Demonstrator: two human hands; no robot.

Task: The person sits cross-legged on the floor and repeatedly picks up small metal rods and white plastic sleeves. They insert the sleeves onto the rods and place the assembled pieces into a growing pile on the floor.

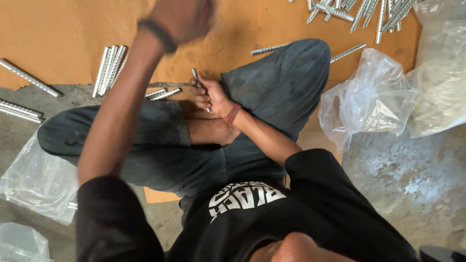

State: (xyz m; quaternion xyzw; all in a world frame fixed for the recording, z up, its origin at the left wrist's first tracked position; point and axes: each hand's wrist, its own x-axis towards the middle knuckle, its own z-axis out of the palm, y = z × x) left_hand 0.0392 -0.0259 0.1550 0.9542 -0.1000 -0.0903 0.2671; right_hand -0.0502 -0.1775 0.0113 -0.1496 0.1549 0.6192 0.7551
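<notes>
Short silvery metal rod [196, 77] upright, right hand [209, 94] grip pinching it, lower end hidden, left hand [182, 18] raised, blurred, grip unclear.

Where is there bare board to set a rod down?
Bare board lies top left, between the raised left hand and the rod bundle. Crowded: the rod heap top right, the plastic bags on the right, and around the right hand.
</notes>
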